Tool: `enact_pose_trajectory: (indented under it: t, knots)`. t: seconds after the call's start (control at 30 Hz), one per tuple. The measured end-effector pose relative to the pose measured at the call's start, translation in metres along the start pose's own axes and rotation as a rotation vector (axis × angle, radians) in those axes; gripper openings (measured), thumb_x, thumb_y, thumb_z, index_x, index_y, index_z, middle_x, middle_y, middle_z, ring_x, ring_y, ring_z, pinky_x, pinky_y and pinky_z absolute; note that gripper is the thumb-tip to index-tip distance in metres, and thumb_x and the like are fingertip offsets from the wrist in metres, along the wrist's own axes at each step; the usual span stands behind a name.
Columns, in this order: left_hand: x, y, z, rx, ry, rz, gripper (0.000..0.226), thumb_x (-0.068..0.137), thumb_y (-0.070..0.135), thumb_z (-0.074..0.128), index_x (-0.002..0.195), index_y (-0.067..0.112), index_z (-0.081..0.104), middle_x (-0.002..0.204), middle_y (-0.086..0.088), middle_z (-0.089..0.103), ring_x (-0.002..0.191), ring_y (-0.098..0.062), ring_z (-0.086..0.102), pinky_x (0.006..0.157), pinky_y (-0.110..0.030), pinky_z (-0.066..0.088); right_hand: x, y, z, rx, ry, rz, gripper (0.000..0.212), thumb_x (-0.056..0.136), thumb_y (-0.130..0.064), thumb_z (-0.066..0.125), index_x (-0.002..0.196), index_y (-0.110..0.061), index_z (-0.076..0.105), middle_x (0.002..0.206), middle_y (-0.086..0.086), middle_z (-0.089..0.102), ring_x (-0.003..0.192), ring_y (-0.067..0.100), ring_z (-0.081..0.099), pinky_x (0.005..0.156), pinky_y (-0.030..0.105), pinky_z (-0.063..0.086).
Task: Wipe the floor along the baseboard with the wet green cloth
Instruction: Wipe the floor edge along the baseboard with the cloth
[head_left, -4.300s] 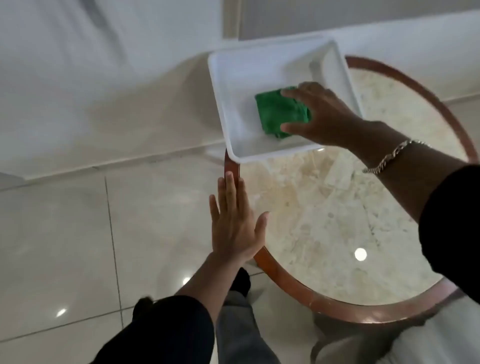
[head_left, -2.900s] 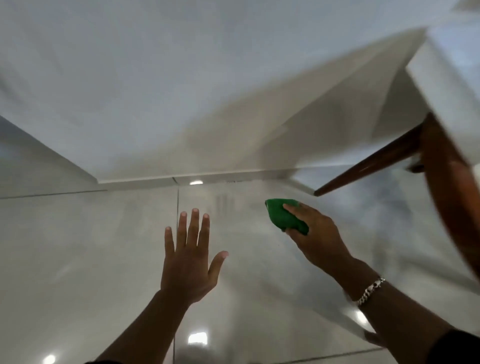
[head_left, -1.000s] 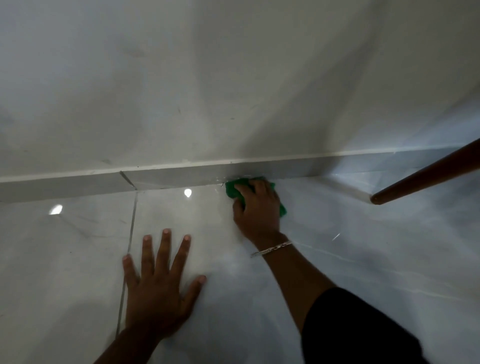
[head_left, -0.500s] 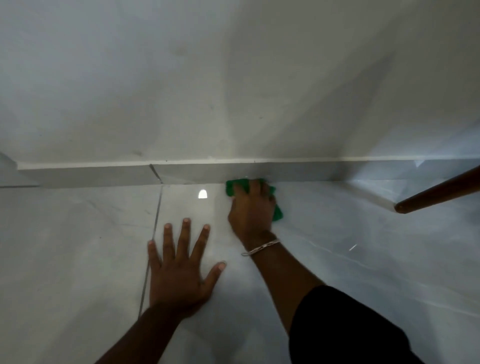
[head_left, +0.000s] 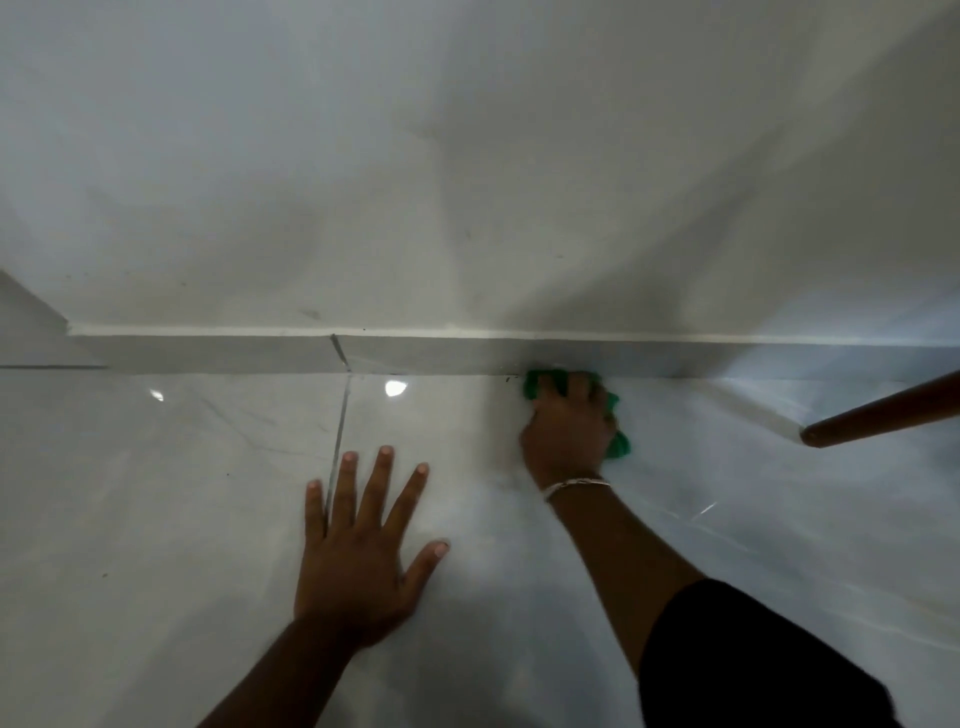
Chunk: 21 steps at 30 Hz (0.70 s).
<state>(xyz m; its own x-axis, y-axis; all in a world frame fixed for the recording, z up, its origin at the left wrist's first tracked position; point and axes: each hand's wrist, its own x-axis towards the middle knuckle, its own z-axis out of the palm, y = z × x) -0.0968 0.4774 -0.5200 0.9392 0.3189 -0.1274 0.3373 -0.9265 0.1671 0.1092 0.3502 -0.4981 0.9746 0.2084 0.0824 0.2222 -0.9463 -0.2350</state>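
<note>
1. Head view: your right hand (head_left: 566, 426) presses the green cloth (head_left: 618, 441) flat on the floor (head_left: 753, 545), fingers close together and curled over it, its far edge touching the baseboard (head_left: 208, 353) at about 1 o'clock.
2. Your left hand (head_left: 358, 561) braces at 6 o'clock, fingers spread, palm down, holding nothing.
3. The wiping stroke appears to be in hand; the next move likely calls for sliding along the joint, minding the wooden leg (head_left: 883, 415) at 3 o'clock.
</note>
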Motion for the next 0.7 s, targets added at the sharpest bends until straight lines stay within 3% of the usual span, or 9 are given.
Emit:
enact_pose_trajectory:
  t: [0.13, 0.23, 0.4, 0.5, 0.6, 0.7]
  knots:
    - [0.001, 0.001, -0.001, 0.003, -0.019, -0.005, 0.08, 0.088, 0.078, 0.019, 0.157, 0.039, 0.01, 0.17, -0.004, 0.005, 0.155, -0.035, -0.002, 0.12, -0.067, 0.013, -0.014, -0.041, 0.001, -0.02, -0.082, -0.172, 0.035, 0.064, -0.01, 0.068, 0.1, -0.01, 0.069, 0.108, 0.023, 0.063, 0.1, 0.052, 0.058, 0.076, 0.062, 0.05]
    - [-0.001, -0.001, -0.003, -0.009, -0.024, 0.003, 0.079, 0.088, 0.077, 0.022, 0.157, 0.041, 0.008, 0.17, -0.002, 0.004, 0.156, -0.034, -0.004, 0.12, -0.067, 0.014, 0.003, 0.001, -0.011, -0.091, -0.076, -0.283, 0.035, 0.069, -0.016, 0.064, 0.104, -0.019, 0.069, 0.109, 0.019, 0.062, 0.096, 0.046, 0.059, 0.072, 0.053, 0.049]
    - [0.0, -0.001, -0.004, -0.017, -0.027, 0.003, 0.079, 0.088, 0.076, 0.024, 0.157, 0.041, 0.009, 0.17, -0.003, 0.004, 0.155, -0.035, -0.003, 0.119, -0.068, 0.015, 0.027, 0.069, -0.029, -0.158, -0.125, -0.018, 0.041, 0.083, -0.018, 0.055, 0.124, -0.02, 0.059, 0.129, 0.018, 0.049, 0.11, 0.046, 0.048, 0.086, 0.055, 0.045]
    - [0.0, 0.0, -0.002, -0.013, -0.018, 0.01, 0.08, 0.088, 0.076, 0.027, 0.157, 0.039, 0.01, 0.17, -0.004, 0.006, 0.155, -0.036, 0.0, 0.118, -0.069, 0.015, 0.019, 0.033, -0.018, -0.103, -0.063, 0.144, 0.04, 0.078, -0.013, 0.057, 0.118, -0.01, 0.062, 0.129, 0.024, 0.047, 0.113, 0.049, 0.045, 0.087, 0.058, 0.042]
    - [0.001, -0.001, 0.0, -0.009, -0.018, 0.011, 0.082, 0.087, 0.078, 0.028, 0.157, 0.039, 0.011, 0.17, -0.005, 0.006, 0.155, -0.037, 0.0, 0.119, -0.069, 0.014, -0.004, -0.032, -0.006, -0.09, -0.039, -0.021, 0.038, 0.061, -0.014, 0.054, 0.096, -0.012, 0.071, 0.106, 0.026, 0.061, 0.09, 0.049, 0.058, 0.072, 0.054, 0.049]
    - [0.001, -0.001, 0.0, -0.001, -0.028, 0.011, 0.082, 0.087, 0.079, 0.027, 0.157, 0.038, 0.014, 0.17, -0.005, 0.009, 0.155, -0.037, 0.002, 0.119, -0.068, 0.015, -0.014, -0.065, -0.009, -0.031, -0.14, -0.161, 0.027, 0.059, -0.012, 0.07, 0.086, -0.012, 0.072, 0.101, 0.021, 0.064, 0.089, 0.05, 0.06, 0.069, 0.056, 0.051]
